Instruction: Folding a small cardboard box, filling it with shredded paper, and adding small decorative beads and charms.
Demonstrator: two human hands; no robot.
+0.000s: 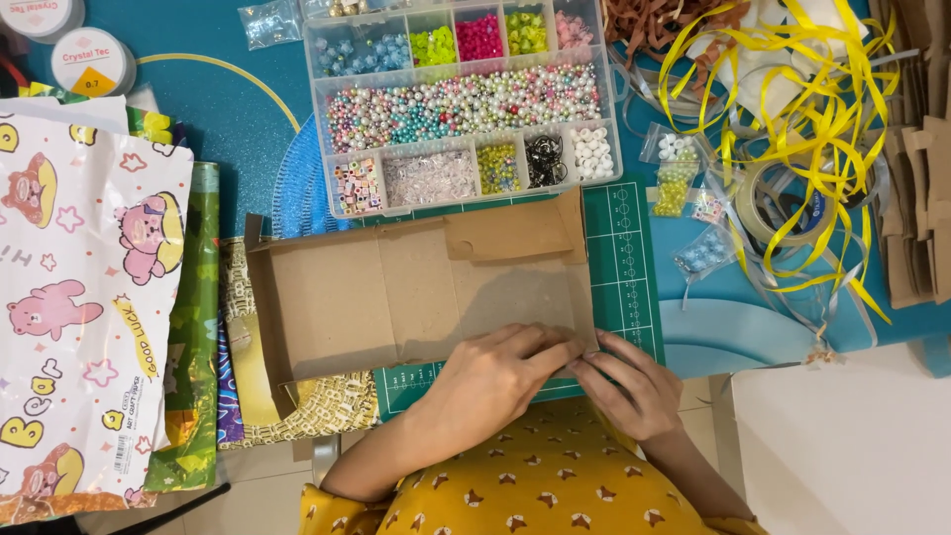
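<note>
A flat, unfolded brown cardboard box blank (396, 292) lies on a green cutting mat (624, 258) in front of me. My left hand (495, 372) presses its fingers on the cardboard's near right edge. My right hand (629, 381) pinches the same near right corner, fingertips touching those of the left hand. Both hands grip the cardboard flap there.
A clear compartment box of coloured beads (461, 99) stands behind the cardboard. Patterned gift-wrap sheets (89, 297) lie at the left. Yellow ribbon (792, 109), a tape roll (783, 208), small bead bags (679, 173) and brown paper pieces (916, 178) fill the right. Thread spools (91, 61) sit far left.
</note>
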